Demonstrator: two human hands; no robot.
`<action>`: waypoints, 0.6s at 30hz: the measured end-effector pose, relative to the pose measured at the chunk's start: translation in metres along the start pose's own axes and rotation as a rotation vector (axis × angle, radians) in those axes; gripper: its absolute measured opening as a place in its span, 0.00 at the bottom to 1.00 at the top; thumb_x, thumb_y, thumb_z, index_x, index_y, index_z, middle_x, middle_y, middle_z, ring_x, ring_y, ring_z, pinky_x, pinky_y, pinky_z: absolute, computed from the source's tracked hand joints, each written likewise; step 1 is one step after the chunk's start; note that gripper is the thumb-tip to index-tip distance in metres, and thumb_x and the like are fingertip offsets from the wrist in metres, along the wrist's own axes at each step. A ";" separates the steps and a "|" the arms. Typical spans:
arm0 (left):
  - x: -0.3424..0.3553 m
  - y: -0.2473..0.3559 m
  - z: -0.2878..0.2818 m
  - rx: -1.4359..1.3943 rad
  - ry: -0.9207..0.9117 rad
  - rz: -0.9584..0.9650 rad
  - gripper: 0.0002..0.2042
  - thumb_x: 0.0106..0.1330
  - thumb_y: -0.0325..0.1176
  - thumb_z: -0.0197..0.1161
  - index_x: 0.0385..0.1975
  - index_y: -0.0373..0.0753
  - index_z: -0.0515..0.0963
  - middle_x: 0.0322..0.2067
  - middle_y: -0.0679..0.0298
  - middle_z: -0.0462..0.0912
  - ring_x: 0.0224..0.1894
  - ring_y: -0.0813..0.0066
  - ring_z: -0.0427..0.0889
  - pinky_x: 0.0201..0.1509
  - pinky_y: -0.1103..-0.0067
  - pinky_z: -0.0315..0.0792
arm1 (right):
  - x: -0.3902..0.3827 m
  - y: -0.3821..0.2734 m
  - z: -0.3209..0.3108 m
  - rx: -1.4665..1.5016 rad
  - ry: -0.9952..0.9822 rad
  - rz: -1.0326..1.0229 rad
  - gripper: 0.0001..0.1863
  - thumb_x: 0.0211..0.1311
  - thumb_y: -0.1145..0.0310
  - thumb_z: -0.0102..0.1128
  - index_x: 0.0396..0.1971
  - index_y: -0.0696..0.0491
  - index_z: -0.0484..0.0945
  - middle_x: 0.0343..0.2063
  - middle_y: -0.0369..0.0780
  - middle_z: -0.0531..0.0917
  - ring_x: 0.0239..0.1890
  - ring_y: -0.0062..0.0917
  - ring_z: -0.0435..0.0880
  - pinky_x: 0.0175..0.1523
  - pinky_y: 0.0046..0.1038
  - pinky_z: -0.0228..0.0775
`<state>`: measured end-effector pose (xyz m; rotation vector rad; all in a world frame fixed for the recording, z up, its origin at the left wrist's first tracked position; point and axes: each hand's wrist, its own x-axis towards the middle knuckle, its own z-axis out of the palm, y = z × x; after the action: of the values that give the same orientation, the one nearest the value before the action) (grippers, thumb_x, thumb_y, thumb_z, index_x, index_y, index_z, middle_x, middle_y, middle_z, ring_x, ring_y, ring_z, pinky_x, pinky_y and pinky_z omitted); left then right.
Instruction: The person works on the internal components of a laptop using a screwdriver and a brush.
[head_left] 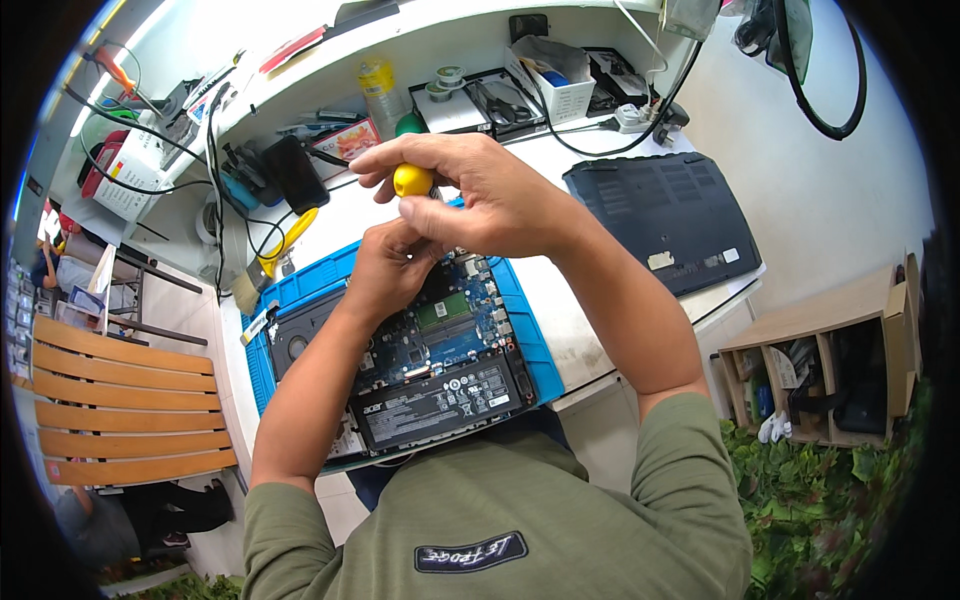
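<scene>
An opened laptop lies in front of me on a blue work mat, its blue circuit board bare and its black battery along the near edge. Above the board's far part, my right hand is closed round a yellow-handled screwdriver. The rounded handle end points up; the shaft is hidden. Just below and to the left, my left hand has its fingers curled together close under the right hand. What they pinch, if anything, is hidden. A green memory module shows beside the left hand.
The black laptop bottom cover lies at the right of the white table. A brush and yellow-handled tool lie at the left. Behind stand a phone, a bottle and a white box. Black cables hang left and right.
</scene>
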<state>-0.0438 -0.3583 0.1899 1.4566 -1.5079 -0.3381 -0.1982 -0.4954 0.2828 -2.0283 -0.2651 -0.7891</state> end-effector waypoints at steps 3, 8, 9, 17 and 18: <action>0.000 0.003 0.003 -0.033 0.031 -0.068 0.09 0.66 0.25 0.78 0.43 0.31 0.88 0.37 0.55 0.93 0.40 0.65 0.93 0.47 0.73 0.84 | 0.002 -0.001 0.007 -0.117 0.086 -0.059 0.26 0.67 0.64 0.80 0.60 0.58 0.85 0.45 0.43 0.90 0.46 0.24 0.88 0.56 0.30 0.82; 0.004 -0.002 0.003 0.055 0.044 0.002 0.10 0.66 0.28 0.78 0.44 0.32 0.88 0.37 0.57 0.93 0.41 0.65 0.92 0.48 0.70 0.83 | 0.005 0.001 0.011 -0.094 0.126 -0.029 0.21 0.66 0.66 0.81 0.55 0.58 0.88 0.41 0.41 0.91 0.42 0.22 0.89 0.50 0.25 0.83; 0.002 -0.005 -0.003 0.031 -0.018 -0.007 0.11 0.66 0.28 0.79 0.45 0.33 0.88 0.39 0.57 0.93 0.42 0.65 0.92 0.49 0.69 0.83 | 0.005 -0.001 0.010 -0.108 0.121 -0.027 0.21 0.66 0.67 0.81 0.55 0.58 0.87 0.41 0.41 0.91 0.42 0.22 0.89 0.50 0.25 0.83; 0.008 0.006 0.008 -0.002 0.150 0.024 0.09 0.68 0.29 0.78 0.43 0.33 0.89 0.37 0.57 0.92 0.42 0.67 0.92 0.47 0.71 0.82 | 0.005 -0.002 0.014 -0.083 0.137 -0.016 0.21 0.65 0.71 0.79 0.56 0.58 0.87 0.45 0.42 0.92 0.44 0.21 0.89 0.52 0.25 0.84; 0.005 0.008 0.008 -0.074 0.128 0.022 0.09 0.68 0.30 0.78 0.43 0.33 0.89 0.36 0.58 0.92 0.41 0.68 0.91 0.47 0.71 0.82 | 0.006 0.001 0.016 -0.094 0.147 -0.034 0.21 0.65 0.72 0.79 0.56 0.58 0.87 0.45 0.42 0.92 0.44 0.20 0.89 0.52 0.25 0.84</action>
<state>-0.0540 -0.3637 0.1942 1.3761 -1.3938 -0.2793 -0.1865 -0.4838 0.2800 -2.0462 -0.1816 -0.9832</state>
